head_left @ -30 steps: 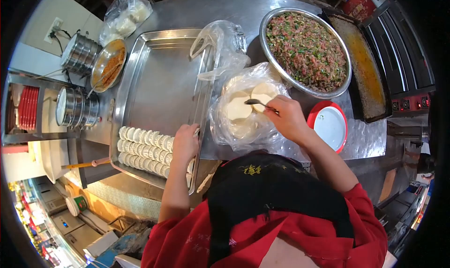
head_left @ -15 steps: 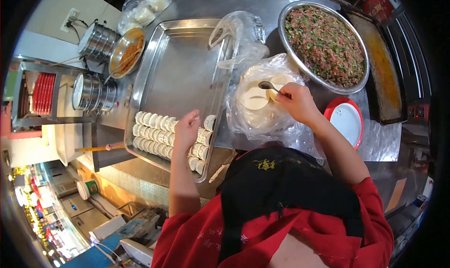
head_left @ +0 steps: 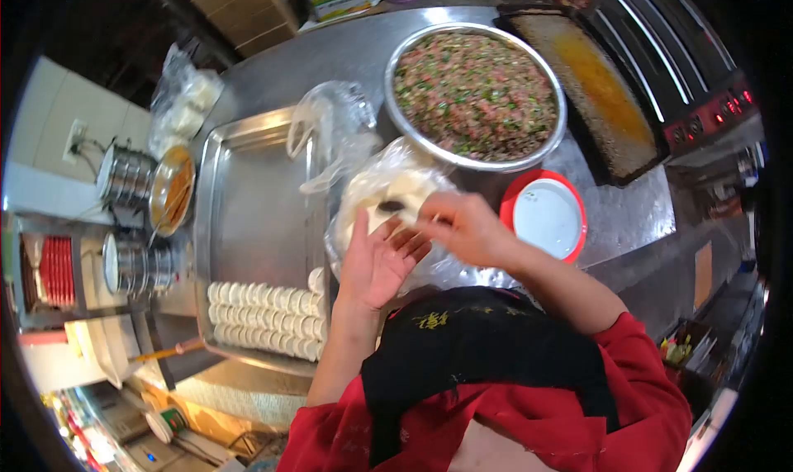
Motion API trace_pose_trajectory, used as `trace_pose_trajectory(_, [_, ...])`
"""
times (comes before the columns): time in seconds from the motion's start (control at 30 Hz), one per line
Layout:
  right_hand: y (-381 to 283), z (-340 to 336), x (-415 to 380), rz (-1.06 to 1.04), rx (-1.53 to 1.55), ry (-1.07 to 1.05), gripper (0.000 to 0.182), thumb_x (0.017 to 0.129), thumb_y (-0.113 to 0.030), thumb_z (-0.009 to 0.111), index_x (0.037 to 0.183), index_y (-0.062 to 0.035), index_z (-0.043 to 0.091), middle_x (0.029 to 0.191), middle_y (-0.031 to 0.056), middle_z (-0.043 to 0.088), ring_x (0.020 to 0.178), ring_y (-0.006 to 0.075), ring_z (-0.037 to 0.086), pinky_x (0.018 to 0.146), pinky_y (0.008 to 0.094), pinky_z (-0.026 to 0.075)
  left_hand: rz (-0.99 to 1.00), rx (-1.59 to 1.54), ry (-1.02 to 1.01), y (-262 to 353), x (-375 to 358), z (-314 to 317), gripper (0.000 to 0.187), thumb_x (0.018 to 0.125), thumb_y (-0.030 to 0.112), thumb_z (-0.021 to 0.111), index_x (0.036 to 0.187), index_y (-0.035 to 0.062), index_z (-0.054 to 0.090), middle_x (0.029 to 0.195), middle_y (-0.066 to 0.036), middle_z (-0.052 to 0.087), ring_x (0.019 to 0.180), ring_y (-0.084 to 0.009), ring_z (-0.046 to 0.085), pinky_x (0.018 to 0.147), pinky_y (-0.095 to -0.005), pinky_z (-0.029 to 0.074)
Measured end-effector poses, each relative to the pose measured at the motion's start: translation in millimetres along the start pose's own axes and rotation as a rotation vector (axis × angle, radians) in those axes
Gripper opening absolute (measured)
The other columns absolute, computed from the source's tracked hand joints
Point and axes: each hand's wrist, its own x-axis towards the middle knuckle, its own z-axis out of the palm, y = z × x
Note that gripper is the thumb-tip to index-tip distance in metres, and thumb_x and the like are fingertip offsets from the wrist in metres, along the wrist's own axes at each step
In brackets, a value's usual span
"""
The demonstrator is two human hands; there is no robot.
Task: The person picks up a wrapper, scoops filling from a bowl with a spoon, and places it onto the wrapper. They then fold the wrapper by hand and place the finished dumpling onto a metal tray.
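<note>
I see my left hand (head_left: 376, 261) spread, palm up, over the bag of wrappers (head_left: 388, 203) beside one tray (head_left: 248, 183) — right hand (head_left: 462, 228) pinching one spoon (head_left: 395, 207); three dumpling rows (head_left: 264, 319) at the tray's near edge.

Stack of pale round dumpling wrappers (head_left: 388, 193) in a crumpled clear plastic bag (head_left: 376, 170), just below the filling bowl (head_left: 477, 94), spoon (head_left: 391, 205) resting on top

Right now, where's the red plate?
In the head view the red plate sits right of centre on the steel counter, just below the big filling bowl and beside the right hand.
</note>
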Motion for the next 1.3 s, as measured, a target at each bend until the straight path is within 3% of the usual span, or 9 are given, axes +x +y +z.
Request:
trace_pose_trajectory(0.13, [-12,-22,-17,0.016,0.006,-0.073,0.017,0.081,-0.014,0.062,0.090,-0.0001,0.065,0.079,0.0164,0.060,0.072,0.0298,0.061,0.066,0.0354,0.048,0.009,-0.119,0.066,-13,24,5,0.041,0.096,0.029,0.045,0.121,-0.0035,0.049,0.124,-0.021,0.053,0.114,-0.0333,0.052,0.100,-0.0437,0.041])
trace_pose_trajectory(0.37, [43,-129,-35,0.222,-0.119,0.288,0.013,0.083,-0.006,0.059,0.092,0.0013,0.065,0.070,0.0143,0.058,0.068,0.0208,0.060,0.064,0.0305,0.048,-0.019,0.206,0.184,-29,45,20,0.037,0.094,0.016,0.045,0.125,-0.0039,0.044,0.123,-0.019,0.054,0.115,-0.0311,0.052,0.101,-0.0421,0.040])
trace_pose_trajectory(0.43, [52,-154,-31,0.241,-0.253,0.304,0.012,0.082,-0.006,0.058,0.091,-0.0005,0.064,0.066,0.0135,0.058,0.064,0.0244,0.061,0.059,0.0341,0.048,-0.069,0.199,0.200,-34,51,31,0.036,0.094,0.016,0.044,0.125,-0.0041,0.044,0.122,-0.019,0.054,0.115,-0.0316,0.053,0.101,-0.0424,0.040])
trace_pose_trajectory(0.53, [65,-171,-15,-0.016,-1.046,0.323,0.010,0.074,-0.007,0.056,0.083,-0.0049,0.056,0.066,0.0089,0.058,0.059,0.0294,0.062,0.049,0.0399,0.047,-0.131,0.200,0.230,-38,65,39,0.036,0.094,0.017,0.046,0.124,-0.0031,0.045,0.119,-0.020,0.055,0.113,-0.0337,0.053,0.099,-0.0436,0.042])
trace_pose_trajectory(0.63, [75,-165,-4,-0.004,-1.154,0.175,0.010,0.072,-0.008,0.056,0.081,-0.0043,0.055,0.067,0.0088,0.058,0.056,0.0268,0.062,0.047,0.0373,0.048,-0.158,0.205,0.243,-36,73,38,0.035,0.094,0.019,0.047,0.123,-0.0018,0.045,0.118,-0.020,0.055,0.111,-0.0357,0.054,0.097,-0.0446,0.043])
trace_pose_trajectory(0.87, [59,-165,13,0.089,-1.010,-0.188,0.006,0.071,-0.006,0.056,0.076,-0.0033,0.055,0.070,0.0115,0.059,0.062,0.0290,0.063,0.051,0.0405,0.050,-0.184,0.270,0.268,-21,84,48,0.037,0.096,0.015,0.045,0.127,-0.0031,0.042,0.120,-0.022,0.055,0.112,-0.0346,0.054,0.098,-0.0439,0.043])
trace_pose_trajectory(0.97, [45,-185,30,0.071,-1.046,-0.184,0.003,0.072,-0.008,0.056,0.073,-0.0048,0.055,0.070,0.0113,0.060,0.062,0.0287,0.063,0.052,0.0403,0.050,-0.161,0.284,0.256,-16,86,43,0.037,0.095,0.015,0.047,0.127,-0.0033,0.042,0.119,-0.022,0.055,0.111,-0.0345,0.055,0.097,-0.0438,0.044])
trace_pose_trajectory(1.1, [69,-196,73,0.001,-1.137,0.180,0.007,0.074,-0.010,0.055,0.076,-0.0044,0.058,0.071,0.0126,0.061,0.065,0.0312,0.063,0.054,0.0417,0.050,-0.143,0.295,0.217,-13,82,45,0.037,0.095,0.015,0.047,0.127,-0.0032,0.043,0.117,-0.022,0.056,0.109,-0.0340,0.056,0.096,-0.0434,0.045])
trace_pose_trajectory(1.3, [86,-174,62,0.016,-1.021,-0.098,0.013,0.073,-0.009,0.055,0.083,-0.0021,0.059,0.075,0.0150,0.062,0.068,0.0349,0.063,0.058,0.0454,0.049,-0.118,0.293,0.246,-17,67,47,0.036,0.095,0.015,0.047,0.125,-0.0033,0.044,0.116,-0.022,0.057,0.108,-0.0328,0.057,0.095,-0.0429,0.045])
